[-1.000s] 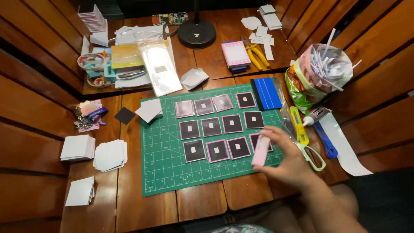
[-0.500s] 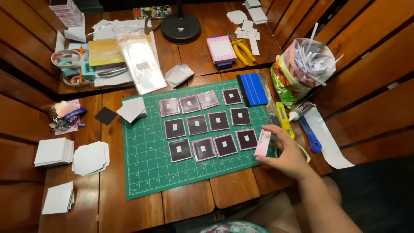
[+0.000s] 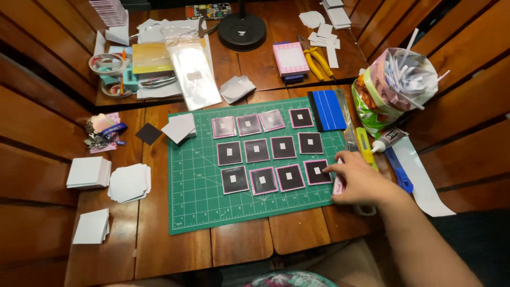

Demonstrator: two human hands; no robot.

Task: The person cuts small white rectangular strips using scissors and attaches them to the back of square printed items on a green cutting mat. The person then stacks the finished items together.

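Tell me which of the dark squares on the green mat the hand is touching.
The right hand touches the dark square at the right end of the bottom row on the green mat; its fingertips rest on that square's right edge, and the other squares lie untouched.

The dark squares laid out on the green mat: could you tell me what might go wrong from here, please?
The right hand rests at the edge of the green mat, fingertips on the nearest dark square; a nudge could slide it into its close neighbours. The forearm lies across the table's edge near the glue tube and could knock it. The bag of paper scraps looks overfull and might spill onto the rows.
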